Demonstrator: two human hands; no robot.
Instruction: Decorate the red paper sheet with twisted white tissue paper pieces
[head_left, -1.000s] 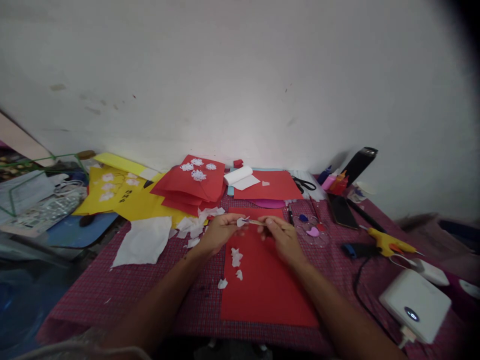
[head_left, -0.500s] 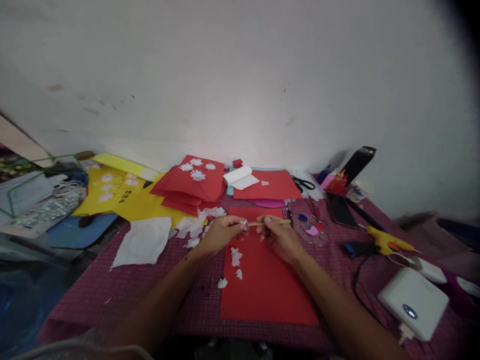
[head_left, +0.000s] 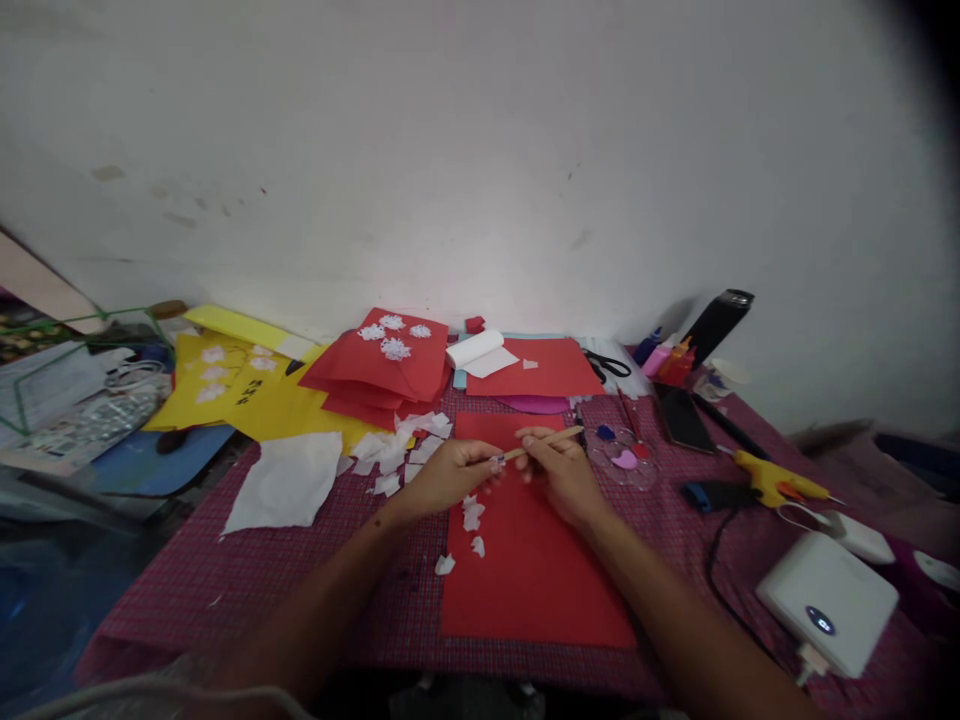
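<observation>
My left hand (head_left: 448,472) is closed in a pinch on a small white paper piece, mostly hidden by the fingers. My right hand (head_left: 559,470) grips a thin wooden brush (head_left: 546,441) whose tip meets the left fingertips. Both hands hover over a red paper sheet (head_left: 534,570) lying on the checked maroon tablecloth (head_left: 247,590). Three small white paper bits (head_left: 472,516) lie on and beside the sheet just below my left hand.
A paint palette (head_left: 622,455) sits right of my hands, then a yellow glue gun (head_left: 772,480) and a white power bank (head_left: 829,605). Red papers with white flowers (head_left: 390,365), yellow sheets (head_left: 240,385), tissue scraps (head_left: 394,445), scissors (head_left: 607,368) and paint bottles (head_left: 664,358) lie behind.
The brush has tilted, its far end rising to the right, and both hands have shifted slightly lower over the red sheet. The white piece is now more hidden in the left fingers.
</observation>
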